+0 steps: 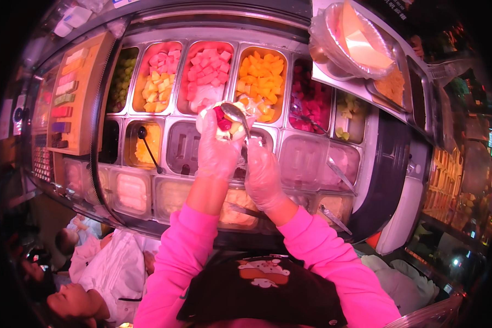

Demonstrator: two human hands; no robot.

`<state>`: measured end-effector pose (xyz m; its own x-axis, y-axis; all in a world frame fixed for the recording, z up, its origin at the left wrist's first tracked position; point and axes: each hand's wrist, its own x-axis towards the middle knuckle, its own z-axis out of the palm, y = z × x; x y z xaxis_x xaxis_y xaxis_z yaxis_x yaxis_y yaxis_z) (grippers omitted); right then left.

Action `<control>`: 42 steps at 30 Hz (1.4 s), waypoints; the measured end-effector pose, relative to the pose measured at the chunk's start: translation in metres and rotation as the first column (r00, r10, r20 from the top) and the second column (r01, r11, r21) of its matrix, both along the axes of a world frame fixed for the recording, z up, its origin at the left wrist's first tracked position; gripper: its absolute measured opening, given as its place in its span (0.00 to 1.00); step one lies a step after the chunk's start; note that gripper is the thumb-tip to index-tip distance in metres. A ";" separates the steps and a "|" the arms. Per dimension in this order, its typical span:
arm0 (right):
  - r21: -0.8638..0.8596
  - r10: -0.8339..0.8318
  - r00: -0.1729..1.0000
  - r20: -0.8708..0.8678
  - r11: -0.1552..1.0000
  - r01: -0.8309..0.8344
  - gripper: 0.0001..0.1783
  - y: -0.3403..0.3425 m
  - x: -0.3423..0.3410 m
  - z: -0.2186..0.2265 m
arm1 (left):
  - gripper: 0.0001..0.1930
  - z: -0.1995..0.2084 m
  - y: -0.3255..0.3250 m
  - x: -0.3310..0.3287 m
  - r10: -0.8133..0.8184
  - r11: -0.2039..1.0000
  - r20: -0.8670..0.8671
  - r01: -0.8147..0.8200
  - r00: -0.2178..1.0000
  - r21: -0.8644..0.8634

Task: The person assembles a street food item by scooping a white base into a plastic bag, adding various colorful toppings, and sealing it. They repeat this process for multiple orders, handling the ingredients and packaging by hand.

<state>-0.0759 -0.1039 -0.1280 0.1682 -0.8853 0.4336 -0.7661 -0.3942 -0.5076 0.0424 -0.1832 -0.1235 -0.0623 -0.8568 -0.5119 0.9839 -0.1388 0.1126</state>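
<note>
Both my hands wear clear thin gloves and meet over the middle of a counter of metal food pans. My left hand (217, 150) is closed around a small white round wrapper (206, 113), cupping it from below. Red fruit pieces (223, 121) and pale yellow ones lie in its open top. In my right hand (262, 172) is a metal spoon (234, 113), gripped by its handle, with its bowl over the wrapper's top. Just beyond my hands are pans of pink cubes (210, 65) and orange fruit segments (261, 74).
Pans of yellow filling (147, 148), dark red fruit (310, 101) and green fruit (123, 82) surround my hands. A plastic-lined bowl (361, 44) stands at the far right. A wooden display rack (76, 98) is at left. People (115, 268) are at the lower left.
</note>
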 end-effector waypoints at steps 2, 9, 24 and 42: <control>-0.040 0.002 1.000 -0.020 0.999 -0.003 0.31 -0.005 -0.011 0.011 | 0.24 -0.002 0.000 0.005 0.033 0.999 -0.001 -0.033 0.999 0.007; 0.242 -0.057 0.973 -0.223 0.964 0.112 0.17 -0.085 -0.076 0.006 | 0.29 -0.017 -0.004 0.044 -0.071 0.970 -0.001 0.069 0.997 -0.235; 0.552 0.126 0.985 -0.120 0.833 -0.040 0.10 -0.138 -0.084 -0.043 | 0.34 -0.026 0.017 0.066 -0.134 0.973 0.008 0.133 0.991 -0.188; 0.723 -0.455 0.570 0.684 0.522 -0.452 0.21 -0.114 -0.092 0.084 | 0.41 0.005 -0.006 0.077 -0.568 0.804 0.145 0.583 0.810 -0.114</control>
